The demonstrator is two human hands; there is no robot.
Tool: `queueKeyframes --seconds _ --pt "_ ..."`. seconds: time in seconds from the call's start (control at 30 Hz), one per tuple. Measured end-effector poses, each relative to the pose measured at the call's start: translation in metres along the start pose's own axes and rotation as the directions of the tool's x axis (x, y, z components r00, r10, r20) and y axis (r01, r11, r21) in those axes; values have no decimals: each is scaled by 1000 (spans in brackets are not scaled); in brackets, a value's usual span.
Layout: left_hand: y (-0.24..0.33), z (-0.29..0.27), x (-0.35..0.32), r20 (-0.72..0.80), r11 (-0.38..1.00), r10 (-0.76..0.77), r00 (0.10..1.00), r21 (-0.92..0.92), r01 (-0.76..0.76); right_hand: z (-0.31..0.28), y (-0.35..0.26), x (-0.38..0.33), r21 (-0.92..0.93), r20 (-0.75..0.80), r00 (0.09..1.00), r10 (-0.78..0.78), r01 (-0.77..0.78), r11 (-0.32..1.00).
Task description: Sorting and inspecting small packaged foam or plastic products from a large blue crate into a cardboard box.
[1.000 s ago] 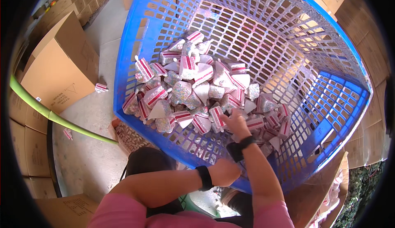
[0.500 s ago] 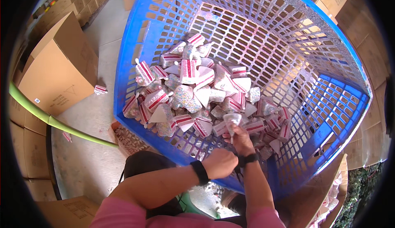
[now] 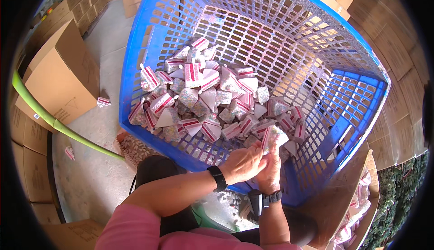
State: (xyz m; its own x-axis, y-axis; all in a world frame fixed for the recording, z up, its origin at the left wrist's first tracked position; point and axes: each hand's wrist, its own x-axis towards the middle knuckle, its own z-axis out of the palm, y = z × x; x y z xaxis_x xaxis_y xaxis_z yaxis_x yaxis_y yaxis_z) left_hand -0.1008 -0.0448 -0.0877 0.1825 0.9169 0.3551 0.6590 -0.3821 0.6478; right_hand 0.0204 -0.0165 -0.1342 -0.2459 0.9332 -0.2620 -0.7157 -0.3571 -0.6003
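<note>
A glittery white, wedge-shaped cake-slice ornament (image 3: 275,138) with a red stripe is held at the near right part of the blue plastic basket (image 3: 140,94). My right hand (image 3: 270,172) grips it from below, fingers closed around its near end. Beside it, my left hand (image 3: 244,163) is closed, fingertips pinched together against the right fingers and the near edge of the ornament; what lies between them is hidden. Beyond both hands, a heap of similar cake-slice ornaments (image 3: 192,75) lies in the basket, some with small white pieces on top.
Cardboard boxes (image 3: 61,78) stand at the left, with more stacked along the right. One ornament (image 3: 103,102) lies on the floor near the box. At the lower right, an open carton (image 3: 371,171) holds more pieces. A green curved tube (image 3: 58,123) crosses the left side.
The held ornament has been raised and turned, its striped side now showing. My left hand has moved from the right wrist up to the right fingers. The view has shifted slightly.
</note>
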Motion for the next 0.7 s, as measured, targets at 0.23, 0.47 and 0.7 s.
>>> queueKeyframes --seconds 0.23,0.47,0.7 --pt "-10 11 -8 130 877 213 968 410 -248 16 -5 -18 -64 -53 998 -39 35 997" --pt "-11 27 -13 263 687 485 834 475 -550 1 -2 -19 -46 -103 992 77 -82 996" --pt "-8 29 -11 507 897 383 772 -3 -443 -61 -46 -15 -140 232 960 158 -128 982"
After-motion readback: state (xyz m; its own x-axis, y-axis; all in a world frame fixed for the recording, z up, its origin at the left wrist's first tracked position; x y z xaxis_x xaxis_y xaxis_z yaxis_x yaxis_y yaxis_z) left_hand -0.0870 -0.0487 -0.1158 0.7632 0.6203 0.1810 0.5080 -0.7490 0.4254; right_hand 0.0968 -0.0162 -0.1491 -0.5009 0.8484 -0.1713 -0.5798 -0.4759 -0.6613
